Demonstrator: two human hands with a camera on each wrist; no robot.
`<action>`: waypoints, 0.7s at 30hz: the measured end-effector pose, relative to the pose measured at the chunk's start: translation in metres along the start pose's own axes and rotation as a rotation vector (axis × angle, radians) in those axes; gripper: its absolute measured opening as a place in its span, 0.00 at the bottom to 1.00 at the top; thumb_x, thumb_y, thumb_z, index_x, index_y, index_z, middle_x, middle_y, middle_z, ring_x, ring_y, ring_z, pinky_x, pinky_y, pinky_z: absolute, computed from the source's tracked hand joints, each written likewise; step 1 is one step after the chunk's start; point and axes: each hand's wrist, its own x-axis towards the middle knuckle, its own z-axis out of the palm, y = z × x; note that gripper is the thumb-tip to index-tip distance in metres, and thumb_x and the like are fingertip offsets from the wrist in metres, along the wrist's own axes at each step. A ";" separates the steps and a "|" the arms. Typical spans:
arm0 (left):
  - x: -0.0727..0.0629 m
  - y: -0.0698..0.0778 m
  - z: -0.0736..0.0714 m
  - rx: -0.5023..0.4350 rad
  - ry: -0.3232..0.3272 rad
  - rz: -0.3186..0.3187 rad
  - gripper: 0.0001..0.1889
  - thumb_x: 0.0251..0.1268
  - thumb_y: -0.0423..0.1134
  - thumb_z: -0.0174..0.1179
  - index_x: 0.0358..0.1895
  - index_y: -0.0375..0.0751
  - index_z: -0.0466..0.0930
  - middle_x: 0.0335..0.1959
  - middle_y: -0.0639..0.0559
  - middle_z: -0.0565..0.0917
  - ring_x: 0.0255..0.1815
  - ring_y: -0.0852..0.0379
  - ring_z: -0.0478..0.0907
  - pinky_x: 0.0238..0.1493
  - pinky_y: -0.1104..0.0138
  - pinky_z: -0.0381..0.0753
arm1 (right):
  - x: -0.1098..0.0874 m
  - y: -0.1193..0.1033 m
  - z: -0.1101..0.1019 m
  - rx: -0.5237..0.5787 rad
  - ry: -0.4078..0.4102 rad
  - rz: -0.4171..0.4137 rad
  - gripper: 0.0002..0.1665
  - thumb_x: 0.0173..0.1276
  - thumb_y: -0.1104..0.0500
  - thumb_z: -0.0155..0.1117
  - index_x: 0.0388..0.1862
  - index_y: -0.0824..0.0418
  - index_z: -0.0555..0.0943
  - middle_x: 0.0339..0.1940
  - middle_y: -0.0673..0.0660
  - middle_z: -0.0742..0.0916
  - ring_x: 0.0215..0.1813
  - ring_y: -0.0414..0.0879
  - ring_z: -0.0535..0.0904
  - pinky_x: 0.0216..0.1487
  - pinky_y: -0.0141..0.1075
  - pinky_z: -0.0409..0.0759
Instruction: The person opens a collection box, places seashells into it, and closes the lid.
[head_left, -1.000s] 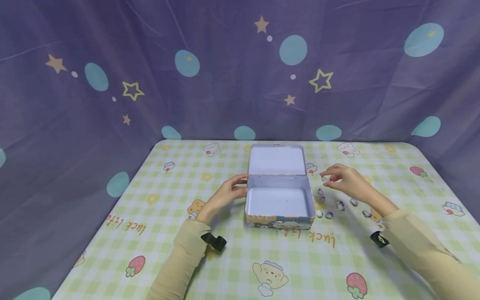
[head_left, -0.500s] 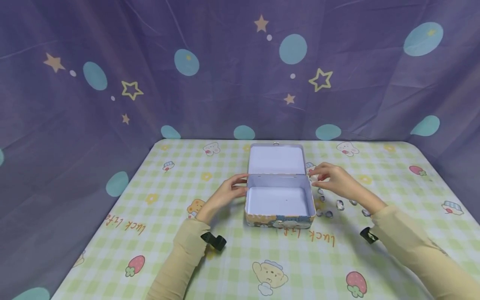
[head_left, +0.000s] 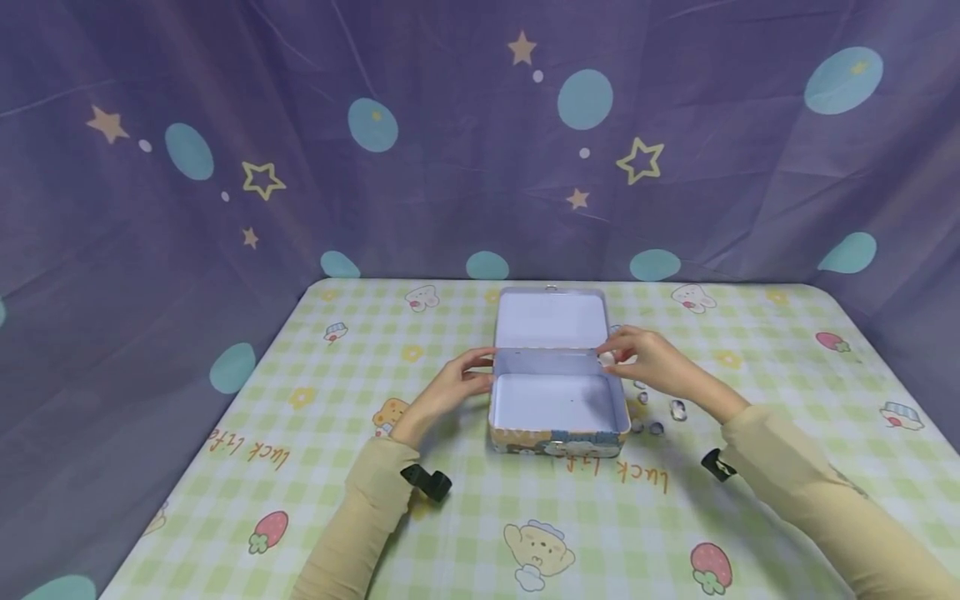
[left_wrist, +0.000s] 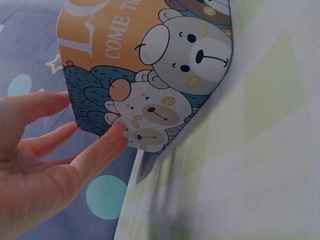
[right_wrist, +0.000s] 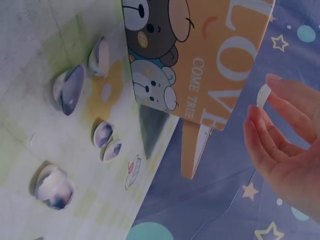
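Note:
A patterned tin box (head_left: pixel 558 442) with a white inside stands on the table, its lid (head_left: pixel 552 318) swung back. My left hand (head_left: pixel 448 390) rests its fingertips against the box's left side, fingers loosely spread; the left wrist view shows them touching the bear-printed wall. At the box's right rear rim, my right hand (head_left: pixel 651 363) pinches a small white seashell (right_wrist: pixel 263 96) between thumb and fingers, held above the rim. To the right of the box lie several loose seashells (right_wrist: pixel 70 90), pale with purple-grey parts; the right forearm covers part of that area.
A green-and-white checked cloth (head_left: pixel 420 550) with cartoon prints covers the table. Behind it hangs a purple curtain (head_left: pixel 465 183) with stars and blue ovals. Each wrist carries a black camera mount, such as the left wrist's mount (head_left: pixel 426 482).
My right hand has moved left with the seashell, from beside the box to its right rear rim. The left hand and the box have stayed where they were.

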 end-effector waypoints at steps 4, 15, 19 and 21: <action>0.000 0.000 0.000 0.007 -0.001 0.006 0.26 0.61 0.28 0.50 0.63 0.30 0.56 0.57 0.26 0.63 0.55 0.33 0.66 0.50 0.63 0.77 | 0.003 -0.002 0.002 0.010 -0.018 -0.012 0.13 0.52 0.70 0.64 0.40 0.70 0.80 0.36 0.58 0.80 0.33 0.46 0.75 0.35 0.38 0.80; 0.000 -0.001 -0.001 0.002 0.003 -0.002 0.27 0.60 0.28 0.51 0.63 0.30 0.56 0.58 0.27 0.63 0.55 0.33 0.66 0.50 0.63 0.77 | 0.013 -0.007 0.010 0.004 -0.072 -0.020 0.15 0.53 0.67 0.64 0.42 0.67 0.81 0.38 0.57 0.80 0.35 0.46 0.75 0.32 0.36 0.79; 0.000 -0.001 -0.001 0.002 0.006 -0.005 0.27 0.60 0.28 0.51 0.63 0.30 0.57 0.58 0.27 0.63 0.55 0.34 0.66 0.50 0.63 0.77 | 0.016 -0.006 0.013 0.007 -0.091 -0.048 0.15 0.54 0.66 0.64 0.43 0.67 0.80 0.38 0.58 0.81 0.36 0.47 0.76 0.35 0.37 0.80; -0.001 -0.001 -0.001 0.002 0.005 -0.005 0.27 0.60 0.28 0.51 0.63 0.31 0.57 0.58 0.27 0.63 0.55 0.34 0.66 0.50 0.63 0.77 | 0.017 -0.006 0.015 0.005 -0.101 -0.048 0.15 0.54 0.66 0.64 0.43 0.66 0.80 0.39 0.58 0.81 0.37 0.48 0.77 0.36 0.38 0.81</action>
